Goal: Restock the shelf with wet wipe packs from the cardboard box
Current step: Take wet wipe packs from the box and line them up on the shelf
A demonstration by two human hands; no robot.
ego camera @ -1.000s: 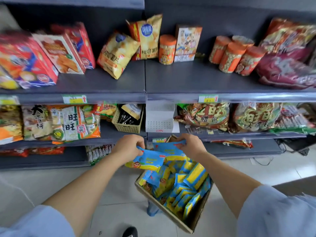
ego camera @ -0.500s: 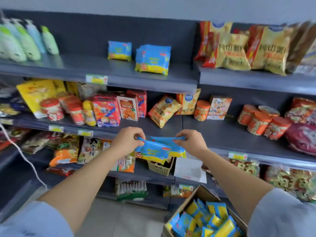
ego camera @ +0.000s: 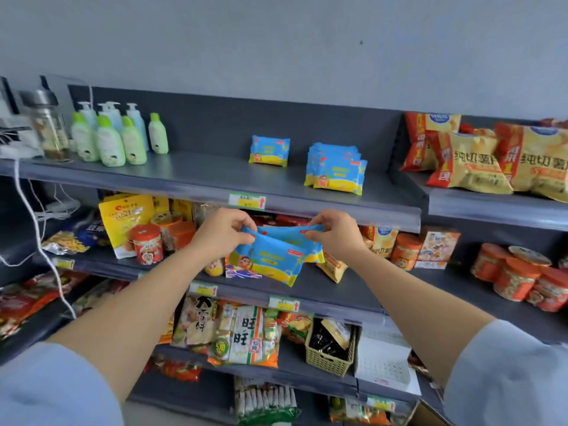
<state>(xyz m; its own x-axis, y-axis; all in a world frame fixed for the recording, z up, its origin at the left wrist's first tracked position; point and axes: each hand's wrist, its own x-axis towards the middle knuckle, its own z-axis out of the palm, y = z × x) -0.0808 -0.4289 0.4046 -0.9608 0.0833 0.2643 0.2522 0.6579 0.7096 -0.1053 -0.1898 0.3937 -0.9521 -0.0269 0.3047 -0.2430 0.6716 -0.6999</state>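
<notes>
Blue and yellow wet wipe packs (ego camera: 273, 259) hang between my two hands in front of the second shelf. My left hand (ego camera: 222, 233) pinches the left top edge and my right hand (ego camera: 333, 233) pinches the right top edge. At least two packs overlap in the grip. On the top shelf (ego camera: 199, 176) one wet wipe pack (ego camera: 269, 150) stands alone, and a small row of packs (ego camera: 336, 170) stands to its right. Only a corner of the cardboard box (ego camera: 430, 415) shows at the bottom right.
Green lotion bottles (ego camera: 113, 139) and a glass bottle (ego camera: 46, 124) stand at the top shelf's left. Yellow chip bags (ego camera: 479, 161) fill the right section. Snack cups, bags and boxes crowd the lower shelves, with a woven basket (ego camera: 330, 353). A white cord (ego camera: 40, 241) hangs on the left.
Both hands have lifted the wipe packs from the box up to the second shelf's height. My view has risen, so the top shelf shows fully and the box has dropped almost out of frame.
</notes>
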